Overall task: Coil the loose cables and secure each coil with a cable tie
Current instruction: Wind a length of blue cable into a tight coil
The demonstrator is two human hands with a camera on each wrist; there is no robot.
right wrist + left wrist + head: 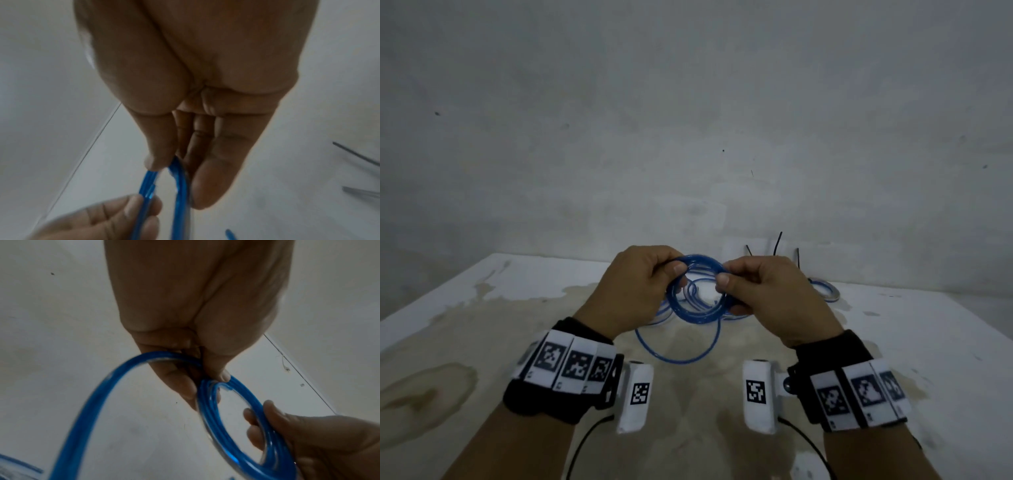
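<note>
Two hands hold one blue cable coil (697, 291) above the middle of the desk (893, 325). Left hand (637, 287) pinches its left side, right hand (760, 291) pinches its right side. Loose cable (678, 353) hangs down to the desk below. Step: coiling, not finished. Next: wind in the slack, then fetch a black tie (777, 244) from the far edge, near a finished coil (825, 289).

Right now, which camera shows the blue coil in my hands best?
The head view: the whole blue coil shows between left hand and right hand. The left wrist view shows it close but cropped; the right wrist view shows only blurred strands.
</note>
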